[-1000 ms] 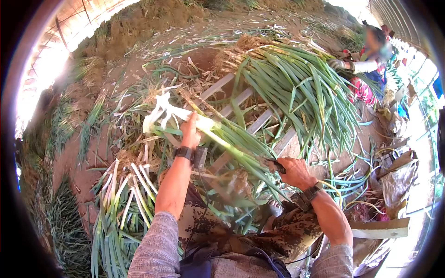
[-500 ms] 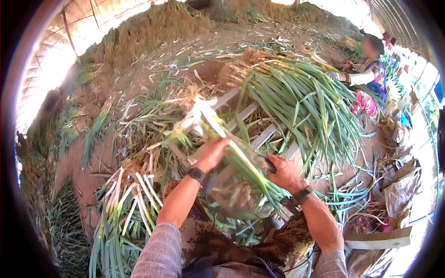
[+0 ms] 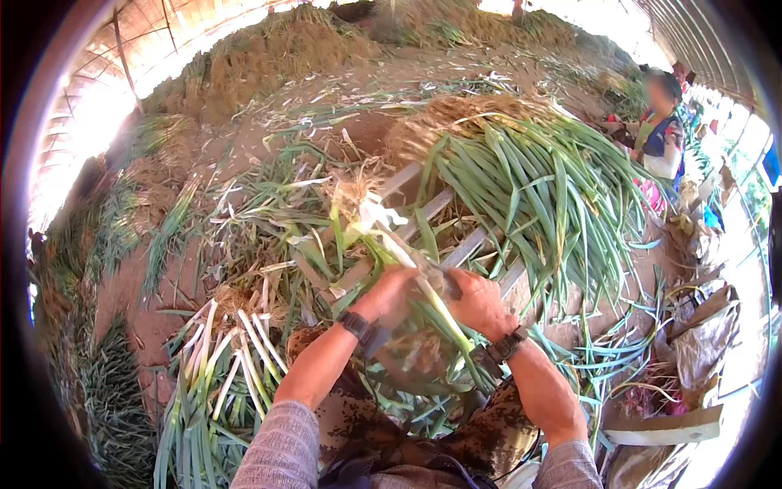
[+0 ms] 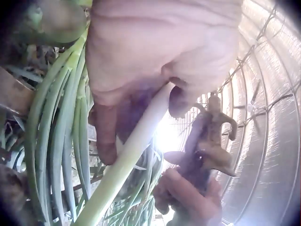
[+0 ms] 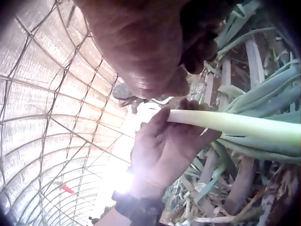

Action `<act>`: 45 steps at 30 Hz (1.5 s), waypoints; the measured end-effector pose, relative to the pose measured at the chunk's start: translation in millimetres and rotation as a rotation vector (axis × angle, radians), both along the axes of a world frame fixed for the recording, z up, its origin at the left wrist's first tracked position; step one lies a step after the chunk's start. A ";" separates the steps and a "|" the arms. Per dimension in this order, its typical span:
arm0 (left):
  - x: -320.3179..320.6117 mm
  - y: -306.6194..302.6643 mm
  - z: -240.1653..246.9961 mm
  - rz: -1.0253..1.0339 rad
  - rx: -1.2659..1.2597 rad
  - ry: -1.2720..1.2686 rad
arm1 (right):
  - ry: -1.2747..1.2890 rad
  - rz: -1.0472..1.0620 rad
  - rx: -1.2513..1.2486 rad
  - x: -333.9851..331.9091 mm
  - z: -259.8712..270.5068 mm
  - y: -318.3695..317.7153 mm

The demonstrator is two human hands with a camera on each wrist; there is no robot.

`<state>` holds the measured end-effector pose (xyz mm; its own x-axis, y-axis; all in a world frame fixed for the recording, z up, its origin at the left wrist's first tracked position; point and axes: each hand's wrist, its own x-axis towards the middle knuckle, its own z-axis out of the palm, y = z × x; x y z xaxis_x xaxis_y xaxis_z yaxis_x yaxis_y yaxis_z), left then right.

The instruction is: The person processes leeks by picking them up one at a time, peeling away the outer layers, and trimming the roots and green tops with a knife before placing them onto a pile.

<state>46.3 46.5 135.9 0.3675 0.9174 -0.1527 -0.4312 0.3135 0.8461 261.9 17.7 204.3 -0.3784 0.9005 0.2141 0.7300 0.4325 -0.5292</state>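
In the head view the left hand (image 3: 393, 295) grips a long green onion stalk (image 3: 440, 308) whose pale, rooty end points up and away. Close beside it is the right hand (image 3: 479, 305), its fingers curled round a small dark tool (image 3: 448, 282). The left wrist view shows the white stalk (image 4: 127, 162) running between thumb and fingers of the left hand (image 4: 155, 52), with the right hand (image 4: 190, 197) and the dark tool (image 4: 200, 150) below. In the right wrist view the left hand (image 5: 164, 146) pinches the stalk (image 5: 235, 123) under the right hand (image 5: 136, 47).
A large pile of green onions (image 3: 529, 187) lies on slats ahead to the right. Trimmed white onions (image 3: 236, 350) lie at the lower left. Another person (image 3: 660, 134) is at the far right. Loose leaves litter the ground, and a pale board (image 3: 664, 428) sits at the lower right.
Both hands have come closer together, the left moving right and down with the stalk, the right moving left. The other person has drawn their arm back from the pile and is more upright.
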 end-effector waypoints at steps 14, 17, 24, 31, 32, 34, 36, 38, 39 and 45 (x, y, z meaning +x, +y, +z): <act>-11.6 -14.9 -13.5 -0.082 -0.203 -0.319 | -0.146 0.001 -0.069 17.3 0.9 -4.5; -15.4 -21.3 -4.5 -0.129 -0.141 -0.304 | 0.066 -0.018 0.142 14.9 13.2 -11.4; -22.3 -45.2 29.4 -0.090 -0.109 -0.103 | 0.016 -0.007 0.135 9.2 9.4 -16.7; -10.4 -26.2 -21.9 -0.109 -0.014 -0.280 | -0.034 0.167 0.152 3.8 4.1 -22.9; -11.8 -27.9 -22.6 -0.129 -0.020 -0.262 | -0.042 0.179 0.152 0.7 2.0 -22.0; -17.0 -35.2 -18.3 -0.161 -0.028 -0.244 | -0.036 0.090 0.134 -4.8 5.3 -26.3; -17.3 -37.7 -13.1 -0.119 0.030 -0.194 | -0.111 0.018 0.070 -10.1 19.1 -31.6; -10.6 -29.8 -22.9 -0.146 0.043 -0.339 | -0.159 0.130 0.024 -1.6 7.3 -22.5; -10.5 -34.0 -13.9 -0.131 0.014 -0.306 | -0.199 0.168 0.028 -2.3 12.0 -24.3; -44.8 -6.5 -40.2 0.317 -0.015 -0.010 | -0.083 0.135 -0.076 19.8 -10.9 -19.8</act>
